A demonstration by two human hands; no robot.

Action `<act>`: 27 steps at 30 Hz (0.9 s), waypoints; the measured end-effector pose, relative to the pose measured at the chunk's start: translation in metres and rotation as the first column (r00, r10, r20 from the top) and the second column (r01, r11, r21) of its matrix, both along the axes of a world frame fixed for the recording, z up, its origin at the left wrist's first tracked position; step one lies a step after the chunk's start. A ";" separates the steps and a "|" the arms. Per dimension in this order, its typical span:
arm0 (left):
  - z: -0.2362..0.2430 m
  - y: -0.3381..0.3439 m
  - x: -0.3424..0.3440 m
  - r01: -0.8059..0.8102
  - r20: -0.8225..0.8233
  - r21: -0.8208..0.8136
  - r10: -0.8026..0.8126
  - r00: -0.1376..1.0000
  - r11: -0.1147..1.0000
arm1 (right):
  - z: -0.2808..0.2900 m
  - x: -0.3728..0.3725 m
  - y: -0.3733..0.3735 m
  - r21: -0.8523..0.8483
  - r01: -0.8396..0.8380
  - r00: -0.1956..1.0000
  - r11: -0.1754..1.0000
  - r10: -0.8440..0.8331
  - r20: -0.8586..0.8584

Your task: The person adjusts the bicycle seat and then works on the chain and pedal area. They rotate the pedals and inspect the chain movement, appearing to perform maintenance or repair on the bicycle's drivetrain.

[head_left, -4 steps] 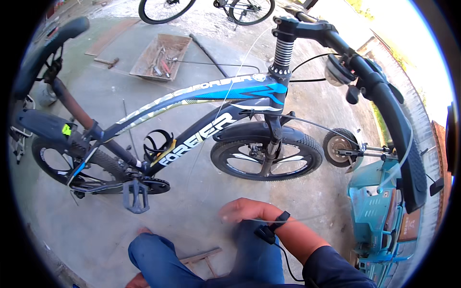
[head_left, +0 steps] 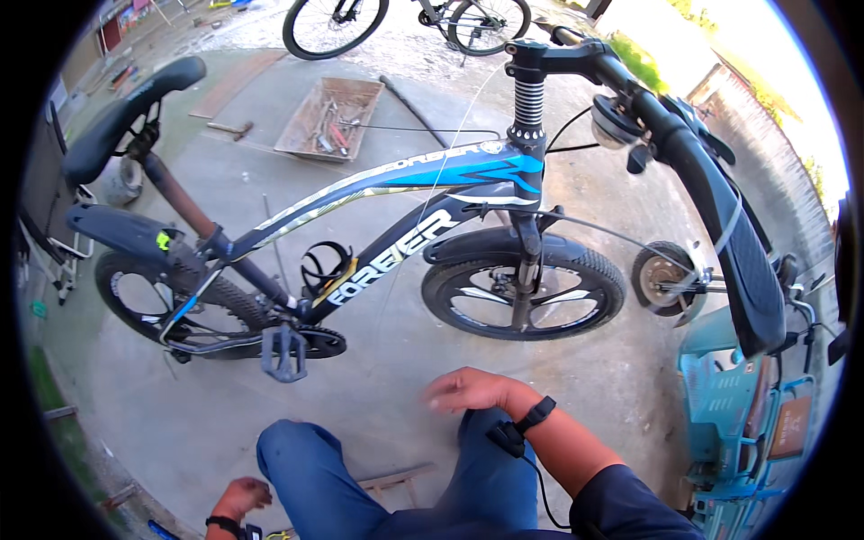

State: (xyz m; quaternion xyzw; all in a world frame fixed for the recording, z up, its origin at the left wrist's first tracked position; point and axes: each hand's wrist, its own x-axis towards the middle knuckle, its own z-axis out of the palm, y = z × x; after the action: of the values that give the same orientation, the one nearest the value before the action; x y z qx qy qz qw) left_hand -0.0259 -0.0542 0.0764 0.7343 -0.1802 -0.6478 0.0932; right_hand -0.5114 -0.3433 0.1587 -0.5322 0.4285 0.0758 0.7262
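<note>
A dark bicycle (head_left: pixel 396 256) with blue and white markings stands side-on before me, its handlebar (head_left: pixel 661 121) at the upper right. A thin pale wire (head_left: pixel 435 184) hangs in a curve across its frame. Below the front wheel (head_left: pixel 525 286), my right hand (head_left: pixel 466 390) is over my right knee, fingers bent together and smeared by motion. It seems closed on the wire, whose end is hard to make out now. My left hand (head_left: pixel 243 498) hangs beside my left knee, fingers loosely bent and apart, with no held thing showing. The pedal (head_left: pixel 283 354) is nearest on the frame.
A rusty tray (head_left: pixel 301 135) of tools lies beyond the frame, a hammer (head_left: pixel 231 130) to its left. Another bicycle (head_left: pixel 337 27) stands farther back. A turquoise three-wheeled vehicle (head_left: pixel 715 396) is at right. A wooden frame (head_left: pixel 396 479) shows between my legs.
The view has shifted, so the bicycle appears farther right. My left hand has come more fully into view by my left knee. The wire end near my right wrist no longer shows clearly.
</note>
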 end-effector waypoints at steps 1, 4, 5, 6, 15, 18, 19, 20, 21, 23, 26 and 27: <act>0.016 -0.018 -0.001 -0.046 0.037 -0.053 0.048 0.998 0.998 | 0.004 0.005 0.005 -0.029 -0.032 0.999 0.999 0.033 0.041; 0.053 -0.076 -0.002 0.055 0.135 -0.354 -0.007 0.991 0.934 | 0.004 0.033 0.017 -0.227 -0.121 0.970 0.966 0.164 0.180; 0.060 -0.092 -0.010 0.113 0.150 -0.471 -0.047 0.988 0.875 | 0.005 0.041 0.026 -0.335 -0.149 0.950 0.930 0.229 0.214; 0.070 -0.107 -0.026 0.222 0.243 -0.536 -0.102 0.965 0.815 | 0.011 0.045 0.037 -0.431 -0.172 0.927 0.886 0.294 0.234; 0.234 -0.202 -0.183 0.131 0.152 -0.911 0.024 0.988 0.392 | 0.102 0.146 0.158 -0.718 -0.110 0.580 0.687 0.631 0.515; 0.249 -0.202 -0.211 -0.067 -0.042 -0.954 0.089 0.995 0.293 | 0.135 0.148 0.203 -0.712 -0.109 0.538 0.693 0.644 0.544; 0.251 -0.200 -0.221 -0.097 -0.069 -0.954 0.110 0.992 0.285 | 0.139 0.144 0.213 -0.705 -0.098 0.529 0.703 0.637 0.561; 0.254 -0.197 -0.229 -0.127 -0.094 -0.953 0.130 0.987 0.276 | 0.142 0.139 0.223 -0.697 -0.087 0.518 0.712 0.630 0.578; 0.256 -0.192 -0.235 -0.156 -0.119 -0.951 0.151 0.981 0.267 | 0.145 0.135 0.232 -0.689 -0.076 0.506 0.721 0.623 0.596; 0.261 -0.185 -0.244 -0.173 -0.140 -0.951 0.143 0.980 0.257 | 0.156 0.120 0.241 -0.720 -0.070 0.521 0.690 0.641 0.564; 0.273 -0.177 -0.249 -0.195 -0.159 -0.952 0.165 0.973 0.237 | 0.158 0.106 0.246 -0.754 -0.030 0.495 0.656 0.665 0.559; 0.278 -0.173 -0.249 -0.189 -0.153 -0.955 0.167 0.974 0.229 | 0.158 0.102 0.246 -0.764 -0.009 0.478 0.646 0.674 0.564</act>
State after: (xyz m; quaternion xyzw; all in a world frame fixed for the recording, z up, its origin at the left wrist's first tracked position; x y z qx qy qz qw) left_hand -0.2751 -0.2273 0.3541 0.5333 -0.4525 -0.3939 0.5963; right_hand -0.4090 -0.0978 0.3167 -0.8054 -0.0899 -0.1820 0.5569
